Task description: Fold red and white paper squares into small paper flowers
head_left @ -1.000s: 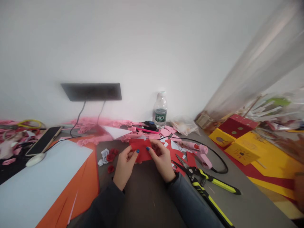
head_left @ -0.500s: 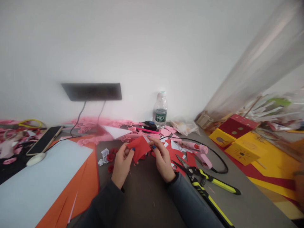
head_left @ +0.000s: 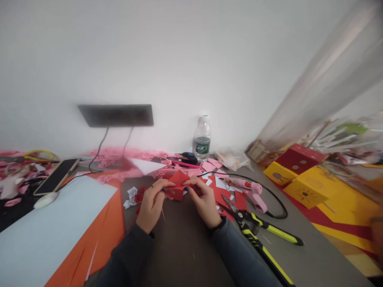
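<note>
A small piece of red paper is held up between both hands, above the grey tabletop. My left hand pinches its left side, and a thin light stick or strip points down below those fingers. On the other side my right hand grips the paper's right edge between thumb and fingers. Some of the paper is hidden behind the fingers. Small red paper flowers and crumpled white paper lie left of my left hand. Red paper scraps spread out beyond my right hand.
Yellow-handled pliers-like cutters lie open beside my right forearm. Behind them rests a pink glue gun with its black cable. A water bottle stands at the wall. White sheets over orange paper and a phone are left.
The red paper has turned, and both hands now pinch it near its middle. My left hand has shifted slightly left, its fingers now over the paper's lower left.
</note>
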Available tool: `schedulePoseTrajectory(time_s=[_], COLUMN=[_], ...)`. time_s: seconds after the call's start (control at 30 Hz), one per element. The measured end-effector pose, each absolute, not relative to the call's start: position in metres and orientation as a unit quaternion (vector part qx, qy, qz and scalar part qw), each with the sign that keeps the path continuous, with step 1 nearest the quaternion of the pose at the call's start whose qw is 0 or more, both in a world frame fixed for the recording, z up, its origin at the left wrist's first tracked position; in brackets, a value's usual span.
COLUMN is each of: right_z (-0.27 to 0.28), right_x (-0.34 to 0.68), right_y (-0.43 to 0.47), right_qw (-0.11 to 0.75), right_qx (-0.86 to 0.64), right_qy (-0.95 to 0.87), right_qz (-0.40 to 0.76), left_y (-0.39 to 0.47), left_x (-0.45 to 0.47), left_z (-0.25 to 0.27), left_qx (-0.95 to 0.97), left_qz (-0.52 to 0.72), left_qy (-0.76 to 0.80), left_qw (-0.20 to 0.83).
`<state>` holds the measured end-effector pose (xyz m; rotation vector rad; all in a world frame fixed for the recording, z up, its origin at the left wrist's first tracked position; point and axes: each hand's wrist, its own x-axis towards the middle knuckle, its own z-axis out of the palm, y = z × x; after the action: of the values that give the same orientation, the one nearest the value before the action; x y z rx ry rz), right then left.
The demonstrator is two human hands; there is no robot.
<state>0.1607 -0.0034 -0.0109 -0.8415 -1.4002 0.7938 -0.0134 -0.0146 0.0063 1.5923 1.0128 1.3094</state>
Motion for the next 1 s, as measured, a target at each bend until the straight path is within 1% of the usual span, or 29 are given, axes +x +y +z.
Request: schedulePoseTrajectory(time_s=[0.07,0.23,0.33,0.47,0.6,0.67,0.73,0.83,0.93,1.0], right_z=[-0.0124,-0.0158,-0.0171,-0.0159,-0.0115,-0.0107,-0.0117,-0.0133,-0.0115,-0.0091], right_x=[0.1608,0.1611,0.1611,0.1587,0.1558,0.1556,0.1565,0.1578,0.1565,0.1550], right_y=[-0.0014,0.0015,0.0011,-0.0005,-0.0008,0.0000,0.0012,0.0018,-0.0003,-0.0023], right_qw=[0.625,0.650,0.645,0.643,0.624,0.610,0.594,0.574,0.562,0.556], right_qx=[-0.361,-0.342,-0.346,-0.332,-0.346,-0.361,-0.386,-0.410,-0.386,-0.358], right_qy=[-0.590,-0.526,-0.506,-0.481,-0.496,-0.517,-0.536,-0.554,-0.562,-0.564], right_qz=[0.361,0.429,0.456,0.495,0.495,0.479,0.460,0.442,0.468,0.494], left_y=[-0.0140,-0.0117,-0.0108,-0.0133,-0.0164,-0.0166,-0.0162,-0.0152,-0.0142,-0.0136], left_x=[-0.0128,-0.0102,-0.0105,-0.0104,-0.0106,-0.0102,-0.0091,-0.0067,-0.0056,-0.0059], left_z=[0.0048,0.0022,0.0017,0.0053,0.0104,0.0107,0.0094,0.0067,0.0062,0.0069], left_qx=[0.645,0.614,0.608,0.633,0.669,0.676,0.658,0.586,0.549,0.564], left_qz=[0.512,0.537,0.541,0.526,0.490,0.484,0.489,0.518,0.515,0.495], left_qy=[0.403,0.431,0.432,0.452,0.475,0.475,0.476,0.487,0.485,0.480], left_qw=[0.399,0.386,0.388,0.345,0.295,0.290,0.318,0.390,0.445,0.455])
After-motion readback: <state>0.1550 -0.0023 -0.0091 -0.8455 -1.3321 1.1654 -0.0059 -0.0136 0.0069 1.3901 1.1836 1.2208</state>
